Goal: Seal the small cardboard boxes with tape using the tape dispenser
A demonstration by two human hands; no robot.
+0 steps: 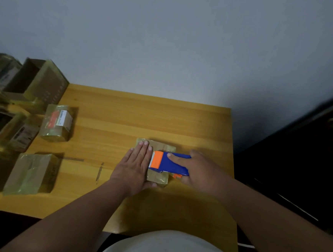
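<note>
While several cardboard boxes crowded the left edge of the wooden table (124, 112), the middle of its yellow top held only the work in hand. At far left stood an open box (38, 80) with yellowish tape on its walls, with more boxes blurred beside it. Nearer lay a small taped box with a white and orange label (57, 122), and closer to the person a flat taped box (32, 173). Two thin strips of tape (99, 172) clung to the tabletop between that box and the hands. A dark cabinet (304, 162) rose just right of the table.

Right of centre on the table sat the small cardboard box (159, 178), brown under glossy yellowish tape, mostly covered by the hands. The left hand (134, 166) pressed flat on its left part, fingers straight and together. The right hand (201, 172) gripped the blue tape dispenser (171, 163), forefinger laid along its top, and held it on the box, with its orange toothed end just beside the left fingers.
</note>
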